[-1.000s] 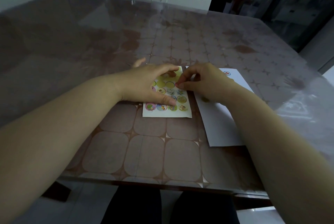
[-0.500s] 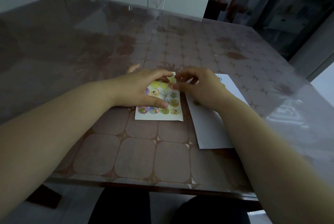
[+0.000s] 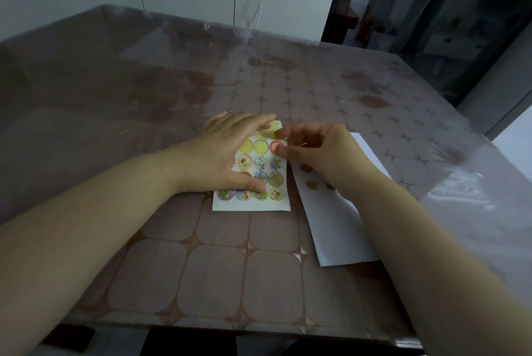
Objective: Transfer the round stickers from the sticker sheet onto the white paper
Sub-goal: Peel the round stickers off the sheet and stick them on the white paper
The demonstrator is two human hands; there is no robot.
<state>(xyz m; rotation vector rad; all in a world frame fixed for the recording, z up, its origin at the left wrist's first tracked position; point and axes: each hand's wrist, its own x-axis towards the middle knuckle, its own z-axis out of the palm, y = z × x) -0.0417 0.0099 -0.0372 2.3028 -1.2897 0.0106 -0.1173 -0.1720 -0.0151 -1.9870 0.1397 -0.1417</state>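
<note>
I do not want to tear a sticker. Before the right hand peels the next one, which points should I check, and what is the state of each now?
1. Sheet held flat: ok. The left hand presses on the sticker sheet.
2. Right hand at a sticker: ok. The right hand has its fingertips at the red-ringed sticker by the sheet's right edge.
3. Sticker edge lifted: cannot tell, the fingers hide it.
4. Paper close by: ok. The white paper lies right of the sheet, under the right hand.
5. Free room on the paper: ok. A few stickers sit on its far part; the near part is bare.
</note>
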